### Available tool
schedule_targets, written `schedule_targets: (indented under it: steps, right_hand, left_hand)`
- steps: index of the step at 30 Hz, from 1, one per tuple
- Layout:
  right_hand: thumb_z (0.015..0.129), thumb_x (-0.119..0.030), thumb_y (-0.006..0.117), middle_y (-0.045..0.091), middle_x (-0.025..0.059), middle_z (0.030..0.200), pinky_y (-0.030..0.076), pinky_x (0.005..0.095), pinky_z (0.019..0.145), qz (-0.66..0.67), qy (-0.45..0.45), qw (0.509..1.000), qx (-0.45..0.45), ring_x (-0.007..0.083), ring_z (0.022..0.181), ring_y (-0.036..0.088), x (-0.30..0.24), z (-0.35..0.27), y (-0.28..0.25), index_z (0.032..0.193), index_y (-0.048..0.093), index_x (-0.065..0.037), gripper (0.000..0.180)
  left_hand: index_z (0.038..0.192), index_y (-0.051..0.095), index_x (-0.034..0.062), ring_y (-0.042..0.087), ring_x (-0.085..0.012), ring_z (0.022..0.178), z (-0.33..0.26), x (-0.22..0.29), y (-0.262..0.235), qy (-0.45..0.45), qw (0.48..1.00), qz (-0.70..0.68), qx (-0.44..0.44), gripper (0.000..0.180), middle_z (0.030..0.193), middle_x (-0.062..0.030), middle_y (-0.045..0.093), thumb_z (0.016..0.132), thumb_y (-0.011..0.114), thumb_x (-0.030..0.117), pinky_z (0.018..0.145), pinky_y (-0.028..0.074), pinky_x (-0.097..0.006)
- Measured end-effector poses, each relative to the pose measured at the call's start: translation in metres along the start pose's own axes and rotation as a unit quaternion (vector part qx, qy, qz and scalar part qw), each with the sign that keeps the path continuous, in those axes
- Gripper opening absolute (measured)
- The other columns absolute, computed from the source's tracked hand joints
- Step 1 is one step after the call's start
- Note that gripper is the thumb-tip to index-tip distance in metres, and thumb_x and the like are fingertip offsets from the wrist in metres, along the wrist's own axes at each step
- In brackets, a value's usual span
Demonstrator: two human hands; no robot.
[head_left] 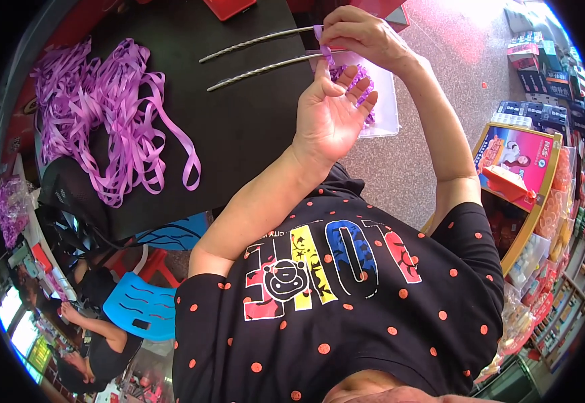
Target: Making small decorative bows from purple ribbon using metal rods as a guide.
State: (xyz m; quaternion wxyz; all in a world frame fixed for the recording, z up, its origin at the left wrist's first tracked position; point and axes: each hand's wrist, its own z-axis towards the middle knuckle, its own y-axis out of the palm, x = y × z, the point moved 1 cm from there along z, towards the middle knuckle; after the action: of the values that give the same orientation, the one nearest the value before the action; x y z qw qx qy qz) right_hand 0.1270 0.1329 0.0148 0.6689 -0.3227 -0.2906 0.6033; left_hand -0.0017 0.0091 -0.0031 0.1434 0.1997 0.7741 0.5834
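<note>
Two twisted metal rods [259, 46] reach out side by side over the dark table. Purple ribbon [318, 33] is looped about their right ends. My right hand [366, 39] pinches that ribbon by the far rod, fingers bent together. Palm up, my left hand [326, 121] is below the near rod; its index fingertip touches the ribbon there, while the other fingers are apart and slightly curled. Behind its fingers, purple ribbonwork [366, 101] lies in a white plastic tray [389, 114], partly hidden by my hand. A large heap of loose purple ribbon [114, 127] covers the table's left side.
The dark table [238, 134] has a red object [228, 7] at its far edge. A blue chair [141, 305] stands at lower left, near another person's arm [101, 329]. Right of me are a display case [517, 158] and shelves of packaged goods [548, 74] beside the speckled floor.
</note>
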Motion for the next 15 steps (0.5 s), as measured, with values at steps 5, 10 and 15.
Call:
schedule_targets:
  steps: [5,10,15]
  right_hand:
    - [0.081,0.001,0.058,0.058,0.0058,0.109,0.047,0.0339,0.088,0.059,0.28,0.956,-0.069,0.0233,0.105,0.056,-0.013,-0.027,0.0,0.099,0.071,-0.011,0.026]
    - [0.072,0.004,0.059,0.061,0.0049,0.107,0.047,0.0332,0.088,0.022,0.302,0.953,-0.013,0.0235,0.102,0.057,-0.027,-0.023,-0.003,0.1,0.072,-0.014,0.036]
    - [0.071,0.001,0.058,0.061,0.0065,0.103,0.044,0.037,0.091,-0.02,0.346,0.938,-0.012,0.0256,0.102,0.056,-0.037,-0.009,-0.001,0.097,0.072,-0.012,0.033]
  left_hand:
    - [0.121,0.046,0.0223,0.047,-0.023,0.103,0.0,0.0,0.001,0.007,1.0,0.005,-0.007,0.053,0.106,-0.0051,0.05,0.071,0.051,0.004,0.096,0.038,-0.043]
    - [0.117,0.05,0.0213,0.047,-0.0265,0.106,0.0,-0.002,-0.001,0.017,1.0,0.014,-0.021,0.048,0.109,-0.0074,0.05,0.072,0.052,0.007,0.099,0.037,-0.046]
    - [0.121,0.045,0.0249,0.049,-0.0213,0.093,0.002,-0.004,-0.003,0.024,0.999,0.009,-0.036,0.057,0.1,-0.0027,0.049,0.069,0.052,0.003,0.088,0.041,-0.04]
